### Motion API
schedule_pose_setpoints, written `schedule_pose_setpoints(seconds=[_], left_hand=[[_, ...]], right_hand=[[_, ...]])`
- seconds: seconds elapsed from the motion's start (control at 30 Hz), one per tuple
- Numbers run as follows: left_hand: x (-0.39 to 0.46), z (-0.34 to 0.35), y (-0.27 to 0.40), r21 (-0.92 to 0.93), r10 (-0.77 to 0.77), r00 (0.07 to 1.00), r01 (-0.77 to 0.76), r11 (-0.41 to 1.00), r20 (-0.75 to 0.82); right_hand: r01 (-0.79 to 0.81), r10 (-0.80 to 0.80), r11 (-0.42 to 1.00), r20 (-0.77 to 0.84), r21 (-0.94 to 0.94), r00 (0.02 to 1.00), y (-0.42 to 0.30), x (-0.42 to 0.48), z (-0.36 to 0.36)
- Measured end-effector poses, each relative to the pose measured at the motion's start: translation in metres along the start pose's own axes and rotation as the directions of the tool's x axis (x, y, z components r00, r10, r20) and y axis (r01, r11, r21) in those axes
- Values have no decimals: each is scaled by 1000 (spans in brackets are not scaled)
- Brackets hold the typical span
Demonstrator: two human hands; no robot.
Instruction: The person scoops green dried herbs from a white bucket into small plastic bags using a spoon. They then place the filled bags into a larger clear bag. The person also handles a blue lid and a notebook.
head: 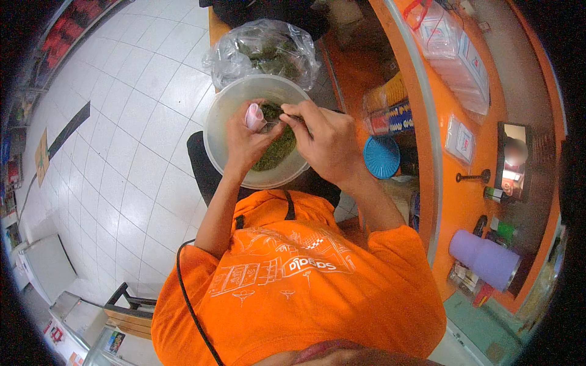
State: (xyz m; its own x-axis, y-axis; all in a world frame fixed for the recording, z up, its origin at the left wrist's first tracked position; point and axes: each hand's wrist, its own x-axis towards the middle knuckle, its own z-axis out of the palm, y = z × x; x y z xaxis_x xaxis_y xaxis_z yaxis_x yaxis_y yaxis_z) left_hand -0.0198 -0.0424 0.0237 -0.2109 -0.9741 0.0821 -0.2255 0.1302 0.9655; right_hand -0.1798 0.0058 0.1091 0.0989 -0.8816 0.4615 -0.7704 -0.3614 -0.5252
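My left hand (247, 142) grips a small clear plastic bag with a rolled pink-and-white piece (254, 117) at its side. Dark green dried leafy material (271, 110) shows at the bag's mouth. The thumb and forefinger of my right hand (327, 142) are pinched together right beside that mouth; what lies between them is too small to tell. Both hands are over a translucent white plastic bucket (212, 151), set between my legs. Loose green flakes (274, 158) cover part of its bottom. Just beyond the rim sits a large clear plastic bag (224, 68) of dark green dried material.
An orange counter (451, 201) runs along the right, bearing stacked clear packs (458, 59), a phone (512, 160) and a purple tumbler (485, 258). Below its edge is a blue ribbed plastic item (381, 157). White floor tiles (137, 114) spread to the left. A wooden bench (128, 315) stands lower left.
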Motion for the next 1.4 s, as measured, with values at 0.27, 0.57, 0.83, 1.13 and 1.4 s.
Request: schedule_pose_setpoints(seconds=[0.27, 0.57, 0.83, 1.13, 1.4], left_hand=[[-14, -3, -12, 59, 120, 982, -113, 992, -143], [-22, -6, -14, 28, 94, 986, -91, 995, -136], [-33, -58, -8, 102, -101, 991, 92, 991, 87], [-35, -51, 1, -140, -53, 987, 75, 987, 155], [-37, -53, 8, -42, 49, 996, -46, 998, 80]], right_hand=[[-81, 86, 995, 68, -62, 994, -4, 1, -13], [-124, 128, 992, 144, -38, 981, -9, -12, 30], [-108, 107, 994, 94, 2, 990, 9, -40, 51], [-212, 204, 904, 61, 370, 977, 17, -39, 53], [-388, 366, 728, 159, 566, 917, 11, -39, 49]])
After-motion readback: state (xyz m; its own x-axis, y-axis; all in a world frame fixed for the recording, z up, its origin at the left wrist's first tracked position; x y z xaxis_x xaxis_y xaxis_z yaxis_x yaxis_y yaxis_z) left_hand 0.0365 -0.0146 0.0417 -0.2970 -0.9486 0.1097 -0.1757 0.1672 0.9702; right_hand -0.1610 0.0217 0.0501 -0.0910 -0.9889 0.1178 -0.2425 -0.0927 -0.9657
